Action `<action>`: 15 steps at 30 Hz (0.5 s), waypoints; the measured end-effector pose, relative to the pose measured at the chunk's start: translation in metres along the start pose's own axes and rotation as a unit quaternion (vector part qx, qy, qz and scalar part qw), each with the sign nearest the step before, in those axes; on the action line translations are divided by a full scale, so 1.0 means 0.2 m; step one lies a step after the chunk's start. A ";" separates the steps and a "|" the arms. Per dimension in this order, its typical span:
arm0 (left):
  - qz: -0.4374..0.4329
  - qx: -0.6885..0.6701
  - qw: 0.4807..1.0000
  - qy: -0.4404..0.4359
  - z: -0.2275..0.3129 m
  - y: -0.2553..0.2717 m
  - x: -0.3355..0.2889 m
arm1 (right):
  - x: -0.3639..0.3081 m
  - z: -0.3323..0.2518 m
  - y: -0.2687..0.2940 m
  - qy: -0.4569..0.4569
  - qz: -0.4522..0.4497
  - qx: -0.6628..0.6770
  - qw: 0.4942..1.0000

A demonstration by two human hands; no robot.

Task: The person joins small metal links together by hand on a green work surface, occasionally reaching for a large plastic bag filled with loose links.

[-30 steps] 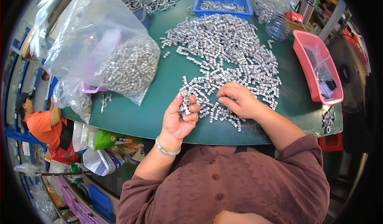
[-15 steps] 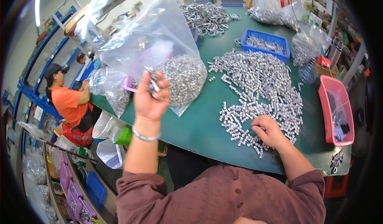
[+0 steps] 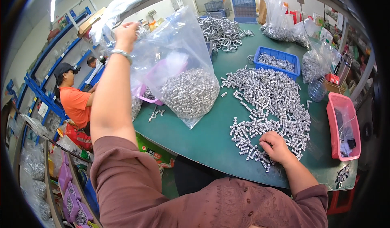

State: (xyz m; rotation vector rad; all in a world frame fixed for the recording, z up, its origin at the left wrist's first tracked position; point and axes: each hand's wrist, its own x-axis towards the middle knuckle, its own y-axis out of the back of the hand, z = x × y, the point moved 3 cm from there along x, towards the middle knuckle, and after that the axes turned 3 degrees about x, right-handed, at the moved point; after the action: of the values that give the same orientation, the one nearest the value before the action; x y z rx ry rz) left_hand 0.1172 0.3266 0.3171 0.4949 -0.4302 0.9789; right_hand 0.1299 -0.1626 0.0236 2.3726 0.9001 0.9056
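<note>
My left hand (image 3: 126,36) is raised at the upper side of a large clear plastic bag (image 3: 178,37), its fingers curled round small silver metal parts that show only in part. In the bag lies a heap of small silver metal parts (image 3: 189,92). My right hand (image 3: 275,146) rests at the near edge of a spread pile of short ribbed silver metal pieces (image 3: 268,94). Its fingers are curled in, and whatever they may hold is hidden. Partly behind the bag is a pink-purple basket (image 3: 151,99).
A blue basket (image 3: 298,65) with metal parts stands behind the pile, near silver rings (image 3: 223,33). At the right are a pink bin (image 3: 330,124), filled bags (image 3: 315,65) and a plastic bottle (image 3: 317,90). A person in orange (image 3: 75,106) works at the left by blue shelves.
My left hand has gone up and left, from in front of the bag to its upper side. The view has shifted slightly. My right hand stays by the pile.
</note>
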 end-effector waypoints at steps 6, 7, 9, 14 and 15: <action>-0.351 0.297 0.888 0.022 -0.18 -0.30 -0.25 | -0.02 0.03 0.01 -0.018 0.022 0.004 1.000; -0.398 0.284 0.870 0.064 -0.19 -0.36 -0.31 | -0.02 0.03 0.00 -0.019 0.025 -0.003 0.999; -0.468 0.283 0.835 0.065 -0.13 -0.43 -0.38 | -0.02 0.04 0.02 -0.026 0.032 -0.006 0.999; -0.303 0.459 0.814 -0.187 -0.10 -0.18 -0.18 | 0.00 0.02 0.00 0.030 0.030 0.014 0.999; -0.172 0.330 0.921 -0.112 -0.08 -0.24 -0.17 | 0.00 0.04 0.01 0.012 0.037 0.004 0.999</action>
State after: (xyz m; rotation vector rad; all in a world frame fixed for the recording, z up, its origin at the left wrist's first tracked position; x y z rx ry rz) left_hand 0.1438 0.2903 0.2745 1.2618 -0.1922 0.7074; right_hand 0.1374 -0.1644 0.0188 2.4210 0.8317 0.9616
